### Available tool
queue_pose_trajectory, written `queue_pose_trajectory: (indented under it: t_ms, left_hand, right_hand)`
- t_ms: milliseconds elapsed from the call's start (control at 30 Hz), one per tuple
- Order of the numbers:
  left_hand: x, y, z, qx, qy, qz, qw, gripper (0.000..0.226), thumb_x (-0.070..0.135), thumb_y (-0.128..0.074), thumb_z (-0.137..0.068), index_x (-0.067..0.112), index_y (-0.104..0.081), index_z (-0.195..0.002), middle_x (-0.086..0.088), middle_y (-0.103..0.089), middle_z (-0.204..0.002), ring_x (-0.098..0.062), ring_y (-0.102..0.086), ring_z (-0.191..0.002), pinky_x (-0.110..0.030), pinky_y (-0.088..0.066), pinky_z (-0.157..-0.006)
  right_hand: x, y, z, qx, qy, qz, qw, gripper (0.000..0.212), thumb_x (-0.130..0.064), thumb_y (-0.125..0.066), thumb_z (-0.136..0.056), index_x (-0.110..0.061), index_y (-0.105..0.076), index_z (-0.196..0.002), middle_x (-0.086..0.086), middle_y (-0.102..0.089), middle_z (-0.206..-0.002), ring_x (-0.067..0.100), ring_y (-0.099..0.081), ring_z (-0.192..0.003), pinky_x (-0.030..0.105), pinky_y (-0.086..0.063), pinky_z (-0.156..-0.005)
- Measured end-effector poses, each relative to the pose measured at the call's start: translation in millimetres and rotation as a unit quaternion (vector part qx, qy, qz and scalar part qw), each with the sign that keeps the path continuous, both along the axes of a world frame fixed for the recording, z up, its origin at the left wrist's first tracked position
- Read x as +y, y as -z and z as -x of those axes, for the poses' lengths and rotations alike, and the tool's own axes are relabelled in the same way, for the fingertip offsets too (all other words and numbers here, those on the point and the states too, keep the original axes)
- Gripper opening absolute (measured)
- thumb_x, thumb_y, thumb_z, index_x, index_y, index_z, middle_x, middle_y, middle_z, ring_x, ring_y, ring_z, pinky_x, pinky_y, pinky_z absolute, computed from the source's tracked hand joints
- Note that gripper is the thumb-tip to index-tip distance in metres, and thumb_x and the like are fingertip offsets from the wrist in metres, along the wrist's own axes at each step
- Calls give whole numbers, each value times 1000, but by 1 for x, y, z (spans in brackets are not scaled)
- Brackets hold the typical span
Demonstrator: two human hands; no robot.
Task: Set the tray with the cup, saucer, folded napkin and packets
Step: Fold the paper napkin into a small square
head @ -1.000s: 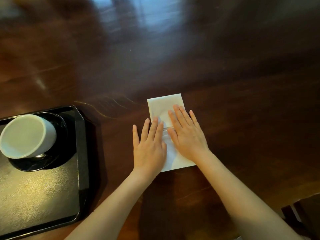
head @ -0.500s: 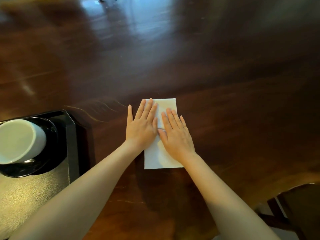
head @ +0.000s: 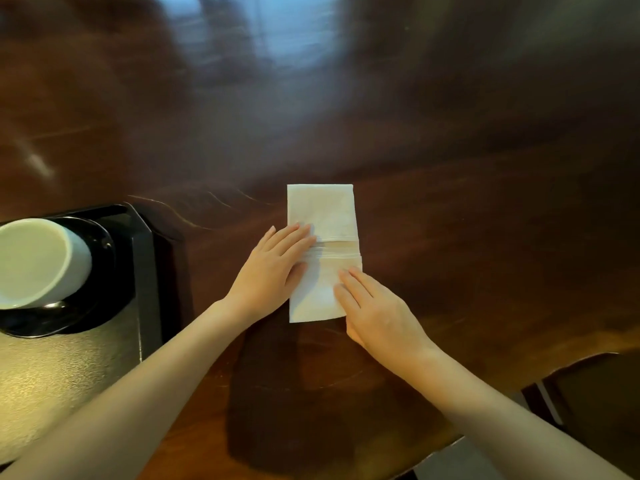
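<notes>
Paper napkin (head: 322, 213), folded, lies on the wooden table (head: 467, 237) beside the tray (head: 145, 271) — left hand (head: 273, 268) and right hand (head: 377, 310) press it flat-fingered, gripping nothing. Light, limp — probably best pinched at 1 folded edge.

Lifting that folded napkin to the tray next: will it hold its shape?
Likely floppy: the napkin looks like thin paper, and both the left hand and right hand press it flat. Its stacked folds across the middle may spring open if lifted by one end. Probably light, and may slide on the glossy table.
</notes>
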State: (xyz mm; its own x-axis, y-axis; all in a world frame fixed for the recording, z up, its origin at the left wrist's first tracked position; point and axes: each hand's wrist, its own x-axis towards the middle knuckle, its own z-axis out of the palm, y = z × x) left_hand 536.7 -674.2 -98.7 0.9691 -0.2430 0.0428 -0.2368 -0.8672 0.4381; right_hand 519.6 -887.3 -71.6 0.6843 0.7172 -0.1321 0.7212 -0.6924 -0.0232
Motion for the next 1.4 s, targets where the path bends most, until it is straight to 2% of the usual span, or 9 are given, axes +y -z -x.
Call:
queue_pose_trajectory:
  t_ms: [167, 433, 633, 733, 800, 967, 1167, 1267, 1400]
  left_hand:
    - [3, -5, -5, 10, -1, 11, 1000, 41, 24, -48, -96, 22, -44, -136, 3, -36, -150, -12, -25, -142, -29, -6, -116]
    - [5, -6, -5, 0, 7, 11, 1000, 9, 22, -51, -93, 18, -57, -98, 2, -39, -149, -14, -27, -142, -29, -9, -114]
    - [9, -13, -10, 46, 39, -12, 998, 16, 24, -43, -97, 19, -57, -102, 4, -31, -152, -14, -21, -144, -33, -12, -116]
    - [17, -28, -18, 112, 58, 35, 991, 22, 16, -40, -97, 19, -60, -107, 2, -33, -152, -12, -22, -143, -39, -14, -119]
    - [23, -40, -22, 154, 25, 136, 978, 26, 15, -40, -98, 19, -61, -112, 2, -39, -148, -8, -25, -141, -35, -9, -119]
    - [27, -48, -15, 267, -57, 401, 874, 43, 52, -36, -90, 32, -52, -123, 9, -56, -131, -5, -48, -125, -30, -35, -109]
    - [-11, -34, -33, 135, -250, 406, 869, 13, 33, -54, -92, 22, -58, -97, 4, -67, -100, -12, -63, -95, -36, -54, -84]
    - [-22, -33, -41, 127, -316, 363, 867, 18, 38, -52, -92, 20, -55, -93, 6, -63, -90, -14, -61, -88, -32, -51, -74]
    - [-33, -38, -47, 110, -356, 310, 875, 21, 37, -45, -96, 18, -52, -100, 6, -59, -90, -8, -56, -78, -25, -50, -66]
  right_hand:
    - [-2, -6, 4, 2, -16, 0, 1000, 43, -20, -68, -77, -5, -55, -115, 20, -56, -130, 32, -50, -125, 40, -48, -99]
    - [-5, 3, 1, -77, -59, -11, 995, 27, -21, -56, -83, -3, -62, -102, 23, -61, -123, 33, -54, -120, 39, -44, -103]
    - [-10, -10, -9, -48, -77, -107, 990, 20, -16, -54, -83, -7, -67, -95, 13, -71, -101, 22, -68, -98, 37, -52, -94]
    - [-6, -33, -26, 10, -5, -222, 975, 16, -14, -54, -82, -8, -66, -90, 5, -71, -84, 14, -67, -78, 33, -50, -94]
    - [-4, -45, -40, 66, 64, -294, 951, 17, -14, -53, -84, -9, -65, -95, 2, -68, -84, 10, -64, -75, 25, -54, -80]
    - [10, -52, -74, 194, 214, -419, 861, 13, -13, -52, -93, -17, -58, -104, -14, -57, -90, -1, -57, -88, 10, -48, -64]
    - [25, -34, -101, 310, 358, -449, 758, 29, -34, -52, -92, -23, -50, -119, -8, -60, -110, 6, -59, -100, 21, -55, -75]
    - [30, -16, -98, 291, 410, -400, 767, 30, -29, -55, -91, -19, -52, -119, -4, -62, -112, 9, -59, -101, 26, -54, -79]
    - [42, -6, -96, 183, 423, -374, 805, 18, -29, -49, -94, -16, -56, -104, -5, -59, -91, 6, -56, -79, 18, -43, -56]
